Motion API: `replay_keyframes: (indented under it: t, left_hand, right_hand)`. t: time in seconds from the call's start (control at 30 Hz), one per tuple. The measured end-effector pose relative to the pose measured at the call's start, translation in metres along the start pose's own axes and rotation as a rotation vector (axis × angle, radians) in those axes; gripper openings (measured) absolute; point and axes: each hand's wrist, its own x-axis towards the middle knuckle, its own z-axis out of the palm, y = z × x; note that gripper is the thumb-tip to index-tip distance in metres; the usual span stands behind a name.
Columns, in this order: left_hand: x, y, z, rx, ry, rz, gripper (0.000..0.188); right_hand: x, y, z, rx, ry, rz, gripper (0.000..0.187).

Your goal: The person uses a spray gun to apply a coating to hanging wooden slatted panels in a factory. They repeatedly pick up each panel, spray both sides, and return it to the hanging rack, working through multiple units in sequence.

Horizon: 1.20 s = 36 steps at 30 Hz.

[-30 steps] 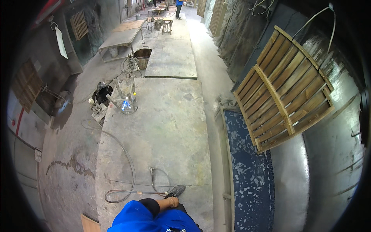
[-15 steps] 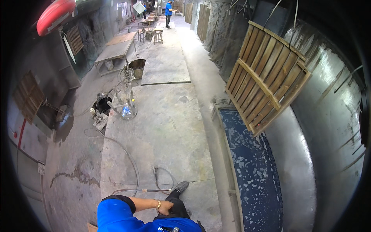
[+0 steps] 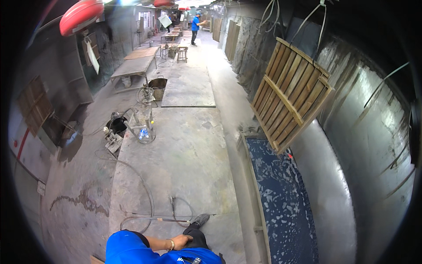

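My left hand (image 3: 181, 241), with a gold-coloured bracelet (image 3: 170, 245) at its wrist, rests on the thigh of my black trousers (image 3: 196, 238). Its fingers lie loosely over the cloth, partly hidden, and no object shows in it. My right hand is out of view. Just beyond my leg, dark hoses (image 3: 145, 218) lie on the concrete floor, one looping near my dark shoe (image 3: 201, 219).
On the right, a slatted wooden panel (image 3: 288, 94) hangs over a long trough of dark, foamy water (image 3: 283, 198). A glass-like round stand with bottles (image 3: 146, 134), a basket (image 3: 157, 87) and a table (image 3: 136, 61) stand ahead left. Farther off is a person in blue (image 3: 194, 28).
The view has tilted up, so the room sits lower in the picture and my hand is nearer its bottom edge. My left hand stays on my thigh.
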Motion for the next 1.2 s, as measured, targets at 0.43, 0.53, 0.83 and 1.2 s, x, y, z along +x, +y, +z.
replay_keyframes:
  t: [0.43,0.53,0.83,1.2]
  left_hand:
    - [0.042,-0.018,0.021,0.250,-0.025,-0.041,0.025]
    - [0.046,-0.011,-0.008,0.376,-0.051,0.017,0.021]
    - [0.007,0.008,-0.115,0.291,0.143,-0.008,0.039]
    - [0.017,0.000,-0.308,-0.755,1.051,-0.336,0.029]
  right_hand:
    - [0.048,-0.138,0.124,-0.597,0.156,-0.158,0.040]
    - [0.054,-0.162,0.157,-0.677,0.153,-0.183,0.038]
    - [0.063,-0.216,0.222,-0.897,0.209,-0.126,0.034]
    - [0.022,-0.332,0.499,-1.169,-0.035,-0.779,0.034]
